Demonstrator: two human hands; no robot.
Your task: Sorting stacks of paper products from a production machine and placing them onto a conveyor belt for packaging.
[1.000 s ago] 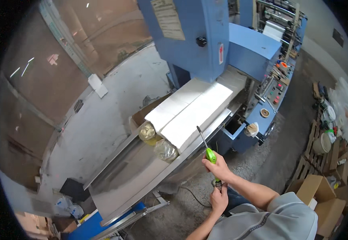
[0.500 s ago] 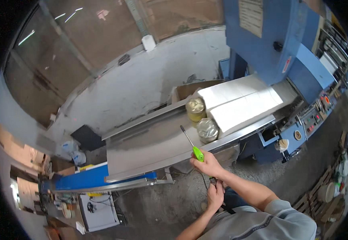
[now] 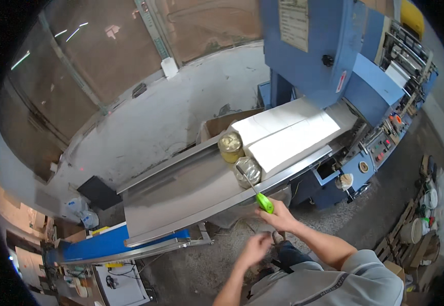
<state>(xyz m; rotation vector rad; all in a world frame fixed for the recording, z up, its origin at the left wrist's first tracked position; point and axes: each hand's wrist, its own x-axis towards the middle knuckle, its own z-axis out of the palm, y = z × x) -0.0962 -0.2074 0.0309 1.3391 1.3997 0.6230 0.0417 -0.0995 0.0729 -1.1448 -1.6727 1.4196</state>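
A screwdriver (image 3: 256, 191) with a bright green handle was held in the right hand (image 3: 279, 217), just below and right of the frame's centre. The grip was closed around the lower part of the handle, with the green top left showing above the fingers. From that grip the tool's long axis ran up and to the left, the thin metal shaft being carried over the near edge of the steel bench (image 3: 181, 196). The tip was pointed at the nearer of two round tins (image 3: 248, 171), and appeared to be touching its top or rim, though contact could not be made out for certain. A second tin (image 3: 230, 144) with a yellowish top was stood just beyond it, both set just beside the end of a stack of white sheets (image 3: 288, 135) that was fed from the blue machine (image 3: 324, 51) at the upper right.

The left hand (image 3: 255, 249) was kept lower in the frame, below and slightly left of the right hand and well apart from the tins. Its fingers were loosely curled and blurred, and nothing could be seen in them. The right hand was therefore the nearer one to the tins.
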